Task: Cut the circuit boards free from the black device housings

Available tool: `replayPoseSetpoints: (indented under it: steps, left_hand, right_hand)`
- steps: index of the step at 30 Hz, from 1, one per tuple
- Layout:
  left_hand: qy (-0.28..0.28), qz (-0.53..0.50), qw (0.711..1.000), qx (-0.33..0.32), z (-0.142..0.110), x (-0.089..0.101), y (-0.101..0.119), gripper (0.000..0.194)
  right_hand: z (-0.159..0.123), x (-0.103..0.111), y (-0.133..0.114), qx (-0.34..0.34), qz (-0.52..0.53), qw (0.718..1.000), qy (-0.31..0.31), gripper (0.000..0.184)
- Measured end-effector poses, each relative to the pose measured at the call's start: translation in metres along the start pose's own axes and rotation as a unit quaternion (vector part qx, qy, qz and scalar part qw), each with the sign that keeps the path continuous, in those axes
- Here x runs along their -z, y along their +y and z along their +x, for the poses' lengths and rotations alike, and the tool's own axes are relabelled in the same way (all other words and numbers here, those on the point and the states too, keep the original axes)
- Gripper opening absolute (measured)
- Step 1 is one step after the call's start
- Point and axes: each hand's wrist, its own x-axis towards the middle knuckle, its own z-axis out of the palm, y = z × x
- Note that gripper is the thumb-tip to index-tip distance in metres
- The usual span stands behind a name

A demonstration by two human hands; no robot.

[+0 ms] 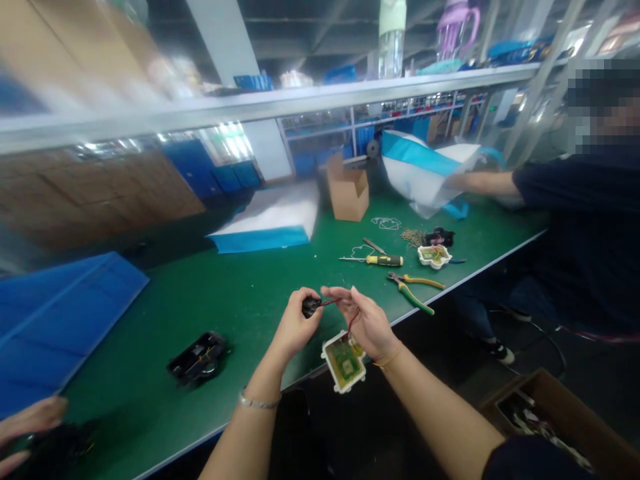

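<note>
My left hand (295,323) pinches a small black part (311,307) above the near edge of the green table (220,300). Thin red wires (345,312) run from that part to my right hand (365,320), which grips them. Below my right hand hangs a white casing with a green circuit board (344,361) inside, tied to the wires. Both hands are close together, fingertips almost touching.
On the table lie a yellow-handled screwdriver (383,260), pliers (415,290), a second white casing (434,255), a black housing (199,357), a small cardboard box (349,192) and a blue crate (55,320). A person in dark clothes (575,200) handles a white-blue bag (425,173) at right. Another hand (27,427) at bottom left.
</note>
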Motion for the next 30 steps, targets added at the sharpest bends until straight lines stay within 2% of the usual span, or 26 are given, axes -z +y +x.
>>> replayPoseSetpoints:
  steps: [2,5,7,11,15,17,23,30]
  left_hand:
    - [-0.007,0.048,0.998,-0.035,0.009,-0.001,-0.010,0.014]
    - [-0.049,0.062,0.995,-0.066,0.015,-0.002,-0.022,0.013]
    - [-0.068,0.064,0.993,-0.077,0.015,-0.003,-0.024,0.017]
    - [-0.027,0.129,0.990,-0.043,0.011,-0.012,-0.011,0.035]
    - [0.002,0.301,0.954,-0.012,0.013,-0.029,0.012,0.048]
    - [0.006,0.340,0.940,-0.016,0.017,-0.038,0.021,0.047]
    - [-0.027,0.273,0.961,0.017,0.037,-0.060,0.029,0.038]
    - [-0.020,0.277,0.960,0.034,0.038,-0.085,0.038,0.024]
  right_hand:
    - [0.012,0.006,0.014,-0.026,0.081,0.996,0.022,0.029]
    - [0.024,0.023,0.028,-0.045,0.207,0.973,0.094,0.020]
    - [0.026,0.032,0.032,-0.052,0.245,0.960,0.128,0.020]
    - [0.017,0.035,0.028,-0.030,0.185,0.972,0.142,0.030]
    - [0.002,0.037,0.022,0.001,0.117,0.981,0.155,0.038]
    - [-0.005,0.042,0.021,0.002,0.089,0.982,0.164,0.041]
    - [-0.014,0.048,0.009,0.042,0.050,0.986,0.151,0.043]
    - [-0.016,0.047,0.005,0.030,-0.054,0.982,0.178,0.058]
